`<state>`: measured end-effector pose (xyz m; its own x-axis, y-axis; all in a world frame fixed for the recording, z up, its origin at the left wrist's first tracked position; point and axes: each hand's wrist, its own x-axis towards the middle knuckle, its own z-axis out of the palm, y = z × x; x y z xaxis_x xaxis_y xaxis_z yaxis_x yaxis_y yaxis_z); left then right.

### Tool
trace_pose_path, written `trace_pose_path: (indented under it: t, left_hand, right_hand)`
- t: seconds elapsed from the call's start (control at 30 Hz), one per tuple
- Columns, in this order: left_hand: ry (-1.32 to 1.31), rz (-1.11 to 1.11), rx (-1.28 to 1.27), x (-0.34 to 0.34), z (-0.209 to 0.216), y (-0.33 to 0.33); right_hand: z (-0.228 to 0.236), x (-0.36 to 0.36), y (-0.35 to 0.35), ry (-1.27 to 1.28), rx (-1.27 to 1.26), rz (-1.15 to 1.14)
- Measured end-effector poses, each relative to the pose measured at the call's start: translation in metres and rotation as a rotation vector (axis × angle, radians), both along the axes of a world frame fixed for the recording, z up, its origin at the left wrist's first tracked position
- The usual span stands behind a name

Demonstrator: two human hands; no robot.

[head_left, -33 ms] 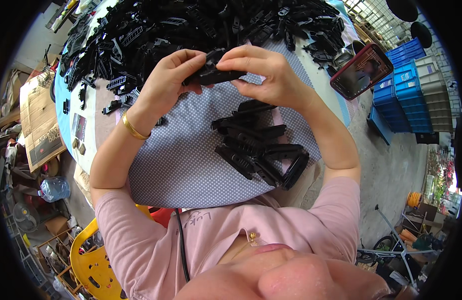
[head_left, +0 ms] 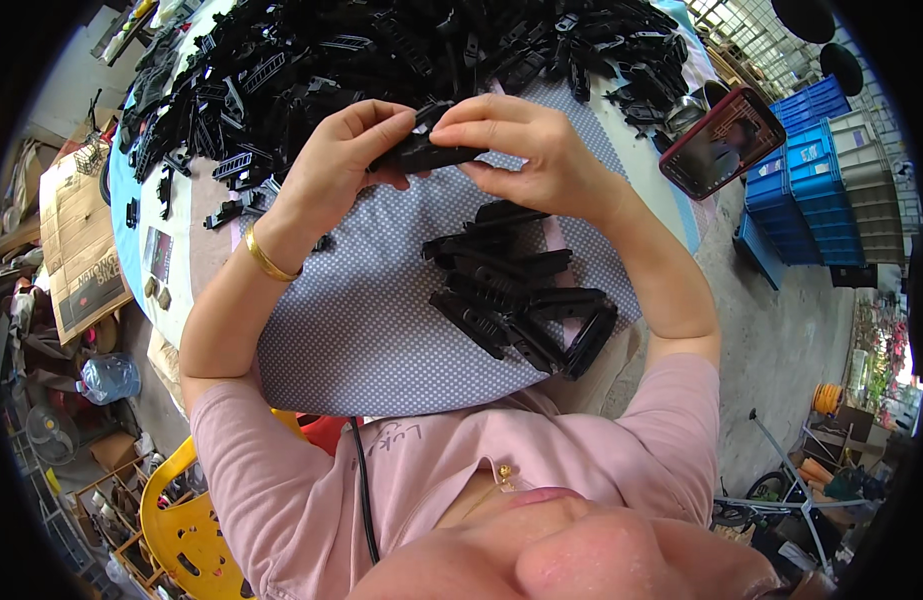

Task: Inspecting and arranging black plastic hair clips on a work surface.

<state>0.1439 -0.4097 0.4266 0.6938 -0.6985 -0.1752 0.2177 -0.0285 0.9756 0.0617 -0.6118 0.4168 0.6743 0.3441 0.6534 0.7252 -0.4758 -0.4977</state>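
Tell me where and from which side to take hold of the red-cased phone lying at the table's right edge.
Grip the red-cased phone across its two long edges, near the middle, coming from above. It lies flat, screen up, tilted diagonally, so the narrow sides are the likely purchase. Its lower end seems to jut past the table edge, so a thumb might slip underneath there. Loose black plastic parts crowd its upper left side.

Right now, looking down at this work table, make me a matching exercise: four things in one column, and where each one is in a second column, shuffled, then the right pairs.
Things:
1. black plastic part
2. phone
3. gold bangle
4. yellow chair

Places:
A. on the left wrist
B. at the table's right edge, near the blue crates
C. held between left hand and right hand
D. lower left, behind the person

Pairs: 1-C, 2-B, 3-A, 4-D
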Motion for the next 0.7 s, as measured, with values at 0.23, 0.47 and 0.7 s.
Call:
trace_pose_path:
  t: [0.23,0.47,0.7]
  left_hand:
    - [-0.212,-0.059,0.059,-0.012,0.003,-0.002]
    - [-0.529,-0.129,0.176,-0.011,0.005,0.001]
    - [-0.955,-0.134,0.221,-0.019,0.005,-0.002]
  right_hand:
    - [-0.001,-0.004,0.003,-0.169,-0.151,-0.093]
    - [-0.003,-0.002,-0.001,-0.133,-0.134,-0.06]
    - [-0.006,-0.001,0.0,0.244,-0.171,-0.205]
